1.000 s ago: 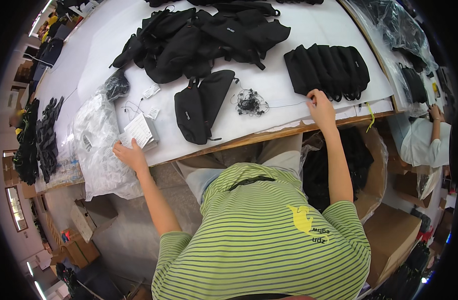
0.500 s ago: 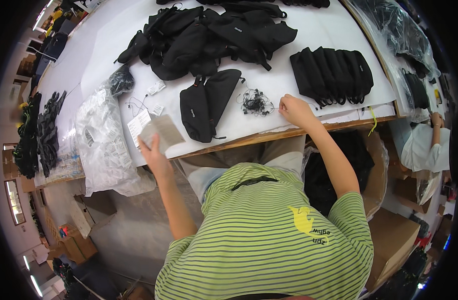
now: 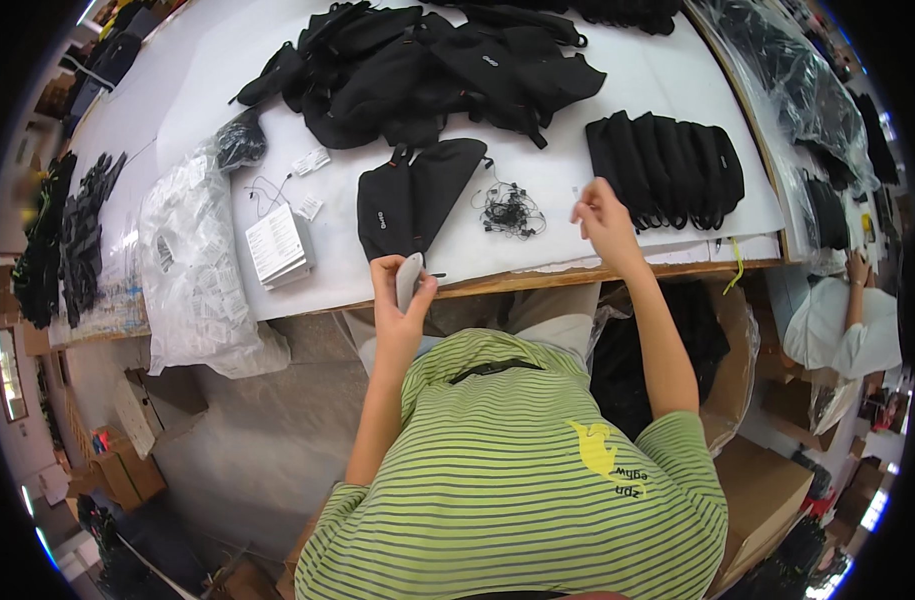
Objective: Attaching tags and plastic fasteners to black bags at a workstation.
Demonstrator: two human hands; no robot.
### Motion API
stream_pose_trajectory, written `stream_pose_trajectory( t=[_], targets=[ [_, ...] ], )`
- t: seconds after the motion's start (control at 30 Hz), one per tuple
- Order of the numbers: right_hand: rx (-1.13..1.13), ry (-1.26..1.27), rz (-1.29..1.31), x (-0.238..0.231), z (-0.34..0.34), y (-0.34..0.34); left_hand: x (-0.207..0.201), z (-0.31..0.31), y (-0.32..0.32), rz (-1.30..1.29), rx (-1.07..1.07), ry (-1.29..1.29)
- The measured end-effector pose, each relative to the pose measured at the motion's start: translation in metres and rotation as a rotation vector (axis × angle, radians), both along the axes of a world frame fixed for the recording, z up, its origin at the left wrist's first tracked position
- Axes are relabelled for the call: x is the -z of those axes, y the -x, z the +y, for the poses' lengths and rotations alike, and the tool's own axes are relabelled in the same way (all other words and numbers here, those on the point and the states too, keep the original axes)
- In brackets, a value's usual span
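My left hand point(image 3: 400, 298) is closed on a light grey card point(image 3: 408, 282), seen nearly edge-on and slightly curved, at the table's front edge. Just beyond it lies a flat black fabric bag point(image 3: 414, 200) with a small strap. My right hand point(image 3: 607, 225) is raised over the table with its fingers pinched; what they hold, if anything, is too small to make out. Between the hands, a tangle of thin black tag strings point(image 3: 512, 210) rests on the white table. Left of the bag stands a stack of white printed cards point(image 3: 279, 247).
A heap of black bags point(image 3: 407, 75) covers the table's far middle. Several black bags point(image 3: 667, 170) stand in a row at the right. A clear plastic sack point(image 3: 192, 265) of small white labels hangs over the front edge. A co-worker's arm point(image 3: 856, 295) shows far right.
My left hand has moved right, from the card stack to the black bag, carrying a card. My right hand has shifted slightly right, away from the string tangle.
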State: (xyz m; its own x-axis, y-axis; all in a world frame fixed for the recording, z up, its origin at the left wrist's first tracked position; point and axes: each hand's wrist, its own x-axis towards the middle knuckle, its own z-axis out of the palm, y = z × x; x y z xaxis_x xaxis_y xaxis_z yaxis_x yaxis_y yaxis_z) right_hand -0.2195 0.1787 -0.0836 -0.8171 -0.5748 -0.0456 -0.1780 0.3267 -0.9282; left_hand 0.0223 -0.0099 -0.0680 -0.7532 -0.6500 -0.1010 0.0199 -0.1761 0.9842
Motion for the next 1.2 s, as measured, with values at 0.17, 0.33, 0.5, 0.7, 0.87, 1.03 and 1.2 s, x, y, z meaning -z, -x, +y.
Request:
stream_pose_trajectory(
  t=[0.17, 0.33, 0.5, 0.7, 0.87, 1.03, 1.2],
  targets=[
    [-0.008, 0.287, -0.237, -0.044, -0.013, -0.072, -0.015, 0.008, 0.004, 0.038, -0.063, 0.406],
    [-0.126, 0.211, -0.144, -0.065, -0.036, -0.128, -0.038, 0.016, 0.003, 0.023, 0.013, 0.684],
    [-0.133, 0.225, 0.117, -0.068, -0.048, -0.142, -0.040, 0.023, -0.004, 0.017, -0.020, 0.710],
    [-0.154, 0.195, 0.094, -0.066, -0.045, -0.142, -0.041, 0.023, -0.006, 0.027, -0.033, 0.731],
    [-0.152, 0.202, 0.002, -0.071, -0.045, -0.139, -0.045, 0.017, -0.006, 0.057, 0.028, 0.822],
    [-0.245, 0.213, -0.088, -0.071, -0.037, -0.132, -0.035, 0.001, -0.014, 0.172, 0.263, 0.373],
    [-0.396, 0.120, -0.154, -0.075, -0.035, -0.128, -0.041, 0.001, -0.014, -0.050, 0.476, 0.039]
  ],
)
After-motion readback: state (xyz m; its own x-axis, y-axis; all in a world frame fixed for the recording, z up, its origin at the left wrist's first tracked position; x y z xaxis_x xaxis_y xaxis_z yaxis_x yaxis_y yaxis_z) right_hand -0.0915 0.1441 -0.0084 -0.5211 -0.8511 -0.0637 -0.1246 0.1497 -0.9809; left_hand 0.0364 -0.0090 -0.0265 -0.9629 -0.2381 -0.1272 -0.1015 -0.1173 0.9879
